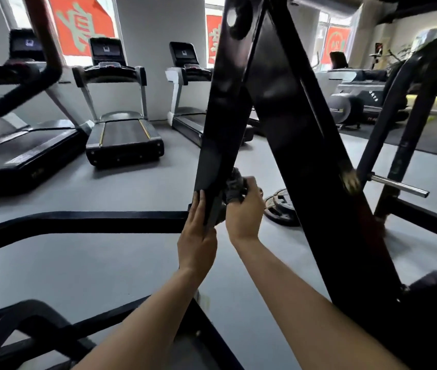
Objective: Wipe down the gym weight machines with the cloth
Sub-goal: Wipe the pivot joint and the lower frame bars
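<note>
A black steel weight machine frame fills the middle of the view, with two slanted beams meeting at the top. My left hand point(197, 236) lies with straight fingers against the lower end of the left beam point(222, 124). My right hand point(244, 209) grips a dark grey cloth point(234, 184), bunched up and pressed to the right side of that same beam near its foot. The wider right beam point(308, 145) runs down to the right of my right forearm.
A low black frame rail point(78, 221) runs left from the beam's foot. Weight plates point(280, 206) lie on the grey floor behind my right hand. A chrome peg point(398, 186) sticks out at right. Treadmills point(124, 134) line the far wall.
</note>
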{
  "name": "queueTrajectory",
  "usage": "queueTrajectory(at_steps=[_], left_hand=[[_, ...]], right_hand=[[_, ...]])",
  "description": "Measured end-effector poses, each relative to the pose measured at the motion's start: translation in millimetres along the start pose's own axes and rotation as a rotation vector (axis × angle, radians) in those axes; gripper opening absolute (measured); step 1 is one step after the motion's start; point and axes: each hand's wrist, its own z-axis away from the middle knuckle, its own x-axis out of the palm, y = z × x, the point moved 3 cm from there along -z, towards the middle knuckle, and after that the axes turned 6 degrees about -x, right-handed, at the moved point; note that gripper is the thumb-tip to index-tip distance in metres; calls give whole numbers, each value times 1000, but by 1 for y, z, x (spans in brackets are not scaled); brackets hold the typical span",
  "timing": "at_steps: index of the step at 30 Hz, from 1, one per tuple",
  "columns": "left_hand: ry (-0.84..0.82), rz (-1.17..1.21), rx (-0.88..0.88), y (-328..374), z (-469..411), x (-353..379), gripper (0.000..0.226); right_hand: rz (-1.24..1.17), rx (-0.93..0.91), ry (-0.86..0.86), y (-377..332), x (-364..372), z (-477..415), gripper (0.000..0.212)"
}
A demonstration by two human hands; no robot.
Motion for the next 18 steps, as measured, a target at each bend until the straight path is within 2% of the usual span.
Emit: queueTrajectory(at_steps=[5,7,10,12,18], left_hand=[[-1,-94,36,0,2,0,87],[13,-97,64,1,4,-1,81],[50,-84,88,0,4,-3,78],[77,-122,129,-8,2,0,76],[71,-349,420,-59,8,20,77]], right_hand=[[-13,-256,209,-40,-21,-19,19],[-31,-293,186,-43,-19,-19,22],[-87,-206,101,-20,-6,-7,25],[-38,-204,59,1,2,9,21],[27,-2,-109,77,29,71,24]])
